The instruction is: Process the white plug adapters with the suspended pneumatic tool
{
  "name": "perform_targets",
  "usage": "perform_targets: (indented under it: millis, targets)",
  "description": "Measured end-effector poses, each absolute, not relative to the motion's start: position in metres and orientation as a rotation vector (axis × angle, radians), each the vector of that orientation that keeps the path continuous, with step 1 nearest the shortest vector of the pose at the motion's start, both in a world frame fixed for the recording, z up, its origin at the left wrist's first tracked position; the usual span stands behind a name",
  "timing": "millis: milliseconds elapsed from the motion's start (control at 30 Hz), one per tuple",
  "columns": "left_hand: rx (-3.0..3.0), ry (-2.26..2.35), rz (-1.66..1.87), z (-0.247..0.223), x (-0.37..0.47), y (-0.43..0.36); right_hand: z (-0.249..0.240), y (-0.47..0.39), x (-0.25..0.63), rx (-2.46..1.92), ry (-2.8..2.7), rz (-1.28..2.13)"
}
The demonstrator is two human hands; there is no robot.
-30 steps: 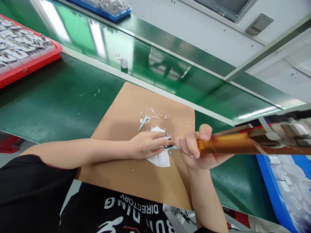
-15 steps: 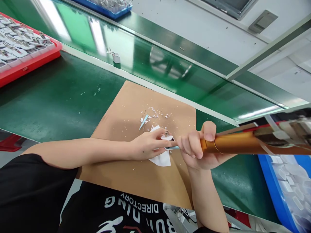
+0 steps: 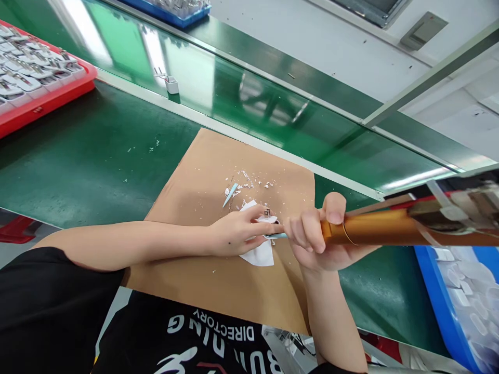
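Green bench point(image 3: 97, 156) carries a brown cardboard sheet point(image 3: 183, 280), with a shiny green strip point(image 3: 245, 109) beyond a pale rail; on that strip a pronged white piece point(image 3: 172, 85) sits further left than a second ago. Between the hands, above the cardboard, the small white part point(image 3: 268, 220) shows its white face now, where a second ago its dark opening faced up; the hands have barely shifted.

Orange cylinder point(image 3: 374, 228) lies almost level across the view, its long axis running left to right, near end pointing at the white part; a pale blue strip point(image 3: 279, 236) spans the gap between the hands along much the same line, though what it belongs to cannot be told.

Left hand point(image 3: 236, 234) has its fingers extended and slightly spread, holding the white part; right hand point(image 3: 310, 239) is wrapped closely round the orange cylinder.

Red tray point(image 3: 50, 106) at far left holds rows of white pieces with metal parts; blue tray point(image 3: 187, 22) at the top holds a heap of shiny small parts; blue bin point(image 3: 442, 301) at right holds translucent pieces.
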State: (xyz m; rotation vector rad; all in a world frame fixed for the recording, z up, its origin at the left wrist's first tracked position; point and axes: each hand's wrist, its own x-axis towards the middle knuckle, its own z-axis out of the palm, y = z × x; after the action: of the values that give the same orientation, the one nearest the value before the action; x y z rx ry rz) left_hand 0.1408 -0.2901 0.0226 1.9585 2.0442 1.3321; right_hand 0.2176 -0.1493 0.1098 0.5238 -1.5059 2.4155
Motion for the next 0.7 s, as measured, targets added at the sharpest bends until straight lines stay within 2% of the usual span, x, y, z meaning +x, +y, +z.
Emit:
perform_targets:
  millis: [700]
  targets:
    - [2.045, 2.053, 1.453, 0.0265, 0.1397, -0.2886, 0.1070, -0.1453, 0.2187, 0.516, -1.518, 2.396]
